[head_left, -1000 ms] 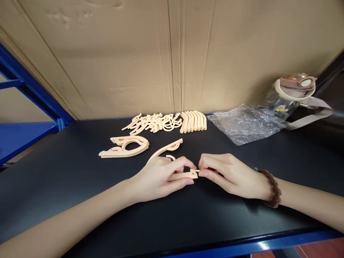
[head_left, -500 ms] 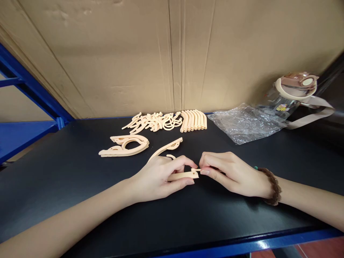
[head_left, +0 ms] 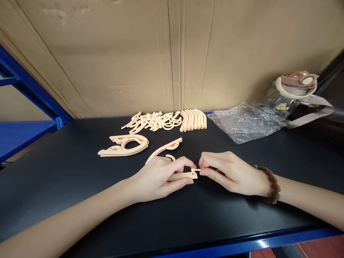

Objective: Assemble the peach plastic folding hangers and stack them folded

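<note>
Now grips a peach hanger arm [head_left: 185, 176] in the closed left hand [head_left: 157, 177] at the near middle of the black table [head_left: 67, 186], pinches a small peach piece [head_left: 196, 169] at its right end with the right hand [head_left: 232, 172]

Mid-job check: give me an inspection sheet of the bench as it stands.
Surface: black table, blue front edge.
Job's things: peach bar and small piece, meeting at the bar's end.
Clutter: curved arm, stacked pieces, row of parts at the back, plastic bag, bottle.
Grippers: left hand grips the bar; right hand, bracelet on its wrist, pinches the small piece.
Cables: nothing seen.
Surroundings: cardboard behind, blue rack at left.
</note>
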The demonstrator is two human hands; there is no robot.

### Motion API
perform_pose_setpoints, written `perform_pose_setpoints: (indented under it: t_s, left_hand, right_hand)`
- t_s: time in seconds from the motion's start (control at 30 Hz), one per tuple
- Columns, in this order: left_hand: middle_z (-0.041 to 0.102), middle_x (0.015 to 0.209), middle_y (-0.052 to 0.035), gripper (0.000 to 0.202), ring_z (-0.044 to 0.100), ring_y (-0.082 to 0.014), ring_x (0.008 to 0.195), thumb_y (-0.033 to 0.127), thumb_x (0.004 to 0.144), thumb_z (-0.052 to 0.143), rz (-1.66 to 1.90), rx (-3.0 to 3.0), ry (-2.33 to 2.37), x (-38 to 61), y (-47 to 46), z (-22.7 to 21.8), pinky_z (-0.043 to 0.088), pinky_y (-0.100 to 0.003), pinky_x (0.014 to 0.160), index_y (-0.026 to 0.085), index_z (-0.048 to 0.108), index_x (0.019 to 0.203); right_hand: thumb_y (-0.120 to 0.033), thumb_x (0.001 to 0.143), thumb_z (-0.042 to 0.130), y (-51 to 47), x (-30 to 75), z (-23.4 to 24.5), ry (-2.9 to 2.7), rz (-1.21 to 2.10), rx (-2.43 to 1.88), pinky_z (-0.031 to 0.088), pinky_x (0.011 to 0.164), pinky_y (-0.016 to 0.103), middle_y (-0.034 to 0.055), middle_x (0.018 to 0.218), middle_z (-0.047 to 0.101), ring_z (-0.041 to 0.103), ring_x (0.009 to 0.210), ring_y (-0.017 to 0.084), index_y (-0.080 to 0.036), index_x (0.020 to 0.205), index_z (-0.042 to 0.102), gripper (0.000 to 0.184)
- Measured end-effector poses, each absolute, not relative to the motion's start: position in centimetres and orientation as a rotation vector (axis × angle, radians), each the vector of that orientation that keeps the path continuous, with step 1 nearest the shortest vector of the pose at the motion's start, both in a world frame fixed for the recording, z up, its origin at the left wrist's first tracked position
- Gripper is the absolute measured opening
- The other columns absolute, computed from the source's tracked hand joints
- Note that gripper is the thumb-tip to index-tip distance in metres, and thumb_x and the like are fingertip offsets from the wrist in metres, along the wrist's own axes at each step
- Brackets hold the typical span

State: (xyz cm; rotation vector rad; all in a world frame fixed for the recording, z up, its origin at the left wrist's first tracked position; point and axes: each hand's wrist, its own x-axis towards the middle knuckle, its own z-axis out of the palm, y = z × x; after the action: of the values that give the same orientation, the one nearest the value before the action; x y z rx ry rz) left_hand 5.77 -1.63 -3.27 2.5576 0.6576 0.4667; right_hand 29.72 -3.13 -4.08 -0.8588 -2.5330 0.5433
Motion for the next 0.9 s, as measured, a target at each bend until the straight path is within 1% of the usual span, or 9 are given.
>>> perform_pose_setpoints:
  t_s: [0.23,0.37,0.53,0.63,0.77,0.9]
  left_hand:
    - [0.047,0.058,0.0085,0.021,0.047,-0.0087,0.054,0.03,0.094,0.05,0.496,2.573,0.658,5.77,-1.66,-3.32,0.035,-0.019,0.057,0.02,0.052,0.113]
    - [0.046,0.058,0.0084,0.023,0.047,-0.0089,0.055,0.031,0.094,0.05,0.498,2.572,0.664,5.74,-1.68,-3.33,0.036,-0.019,0.059,0.02,0.052,0.114]
    - [0.043,0.057,0.0092,0.022,0.045,-0.0087,0.053,0.027,0.093,0.052,0.518,2.569,0.662,5.8,-1.77,-3.19,0.036,-0.019,0.059,0.018,0.052,0.113]
    - [0.043,0.056,0.0094,0.021,0.045,-0.0087,0.052,0.026,0.093,0.052,0.527,2.571,0.663,5.85,-1.84,-3.18,0.036,-0.019,0.058,0.018,0.052,0.112]
    - [0.044,0.053,0.0099,0.02,0.044,-0.0089,0.051,0.027,0.094,0.049,0.524,2.584,0.64,5.86,-1.86,-3.23,0.036,-0.02,0.059,0.019,0.052,0.112]
    - [0.046,0.052,0.0094,0.019,0.045,-0.0097,0.051,0.028,0.095,0.048,0.52,2.601,0.632,5.87,-1.85,-3.11,0.036,-0.02,0.058,0.018,0.053,0.111]
  right_hand:
    - [-0.032,0.1,0.036,-3.11,29.84,-3.96,-2.532,0.524,-0.845,0.037,0.06,0.024,0.0009,0.079,0.054,0.049,0.064,0.01,-0.018,0.085,0.051,0.025]
    - [-0.032,0.1,0.037,-3.13,29.81,-3.93,-2.52,0.533,-0.838,0.036,0.059,0.024,0.0011,0.079,0.054,0.049,0.063,0.01,-0.018,0.084,0.051,0.025]
    - [-0.03,0.099,0.039,-3.22,29.8,-3.88,-2.463,0.592,-0.85,0.035,0.057,0.022,-0.002,0.069,0.052,0.046,0.057,0.009,-0.018,0.083,0.052,0.024]
    - [-0.028,0.099,0.039,-3.27,29.75,-3.73,-2.44,0.645,-0.847,0.034,0.055,0.02,-0.0043,0.064,0.052,0.046,0.053,0.007,-0.018,0.082,0.052,0.024]
    - [-0.028,0.1,0.038,-3.25,29.64,-3.61,-2.443,0.689,-0.858,0.035,0.055,0.019,-0.0046,0.063,0.053,0.047,0.053,0.007,-0.018,0.079,0.051,0.026]
    - [-0.031,0.099,0.038,-3.22,29.68,-3.76,-2.461,0.654,-0.872,0.034,0.055,0.021,-0.0042,0.064,0.05,0.046,0.054,0.008,-0.019,0.078,0.049,0.027]
